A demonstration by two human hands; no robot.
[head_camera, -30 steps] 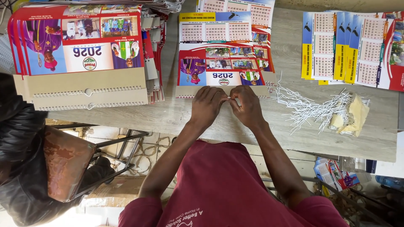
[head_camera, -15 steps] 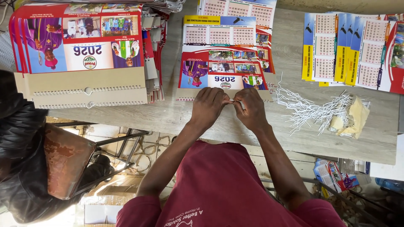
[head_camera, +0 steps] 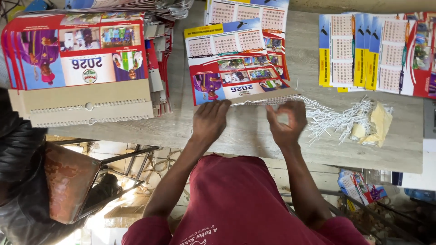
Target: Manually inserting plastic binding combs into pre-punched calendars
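Here the left hand (head_camera: pixel 210 121) lies flat, fingers pressing the near edge of the calendar (head_camera: pixel 236 63) at the table's (head_camera: pixel 245 131) middle. The right hand (head_camera: pixel 285 121), blurred, seems pinched on something thin just beside that edge; I cannot tell what. Wire hangers (head_camera: pixel 334 119) lie right.

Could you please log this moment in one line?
left hand: on calendar edge | right hand: pinched, blurred | white wire pieces: beside right hand

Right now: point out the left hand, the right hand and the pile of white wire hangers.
left hand (head_camera: pixel 210 121), head view, back of the hand
right hand (head_camera: pixel 286 122), head view, back of the hand
pile of white wire hangers (head_camera: pixel 336 119), head view, middle of the pile
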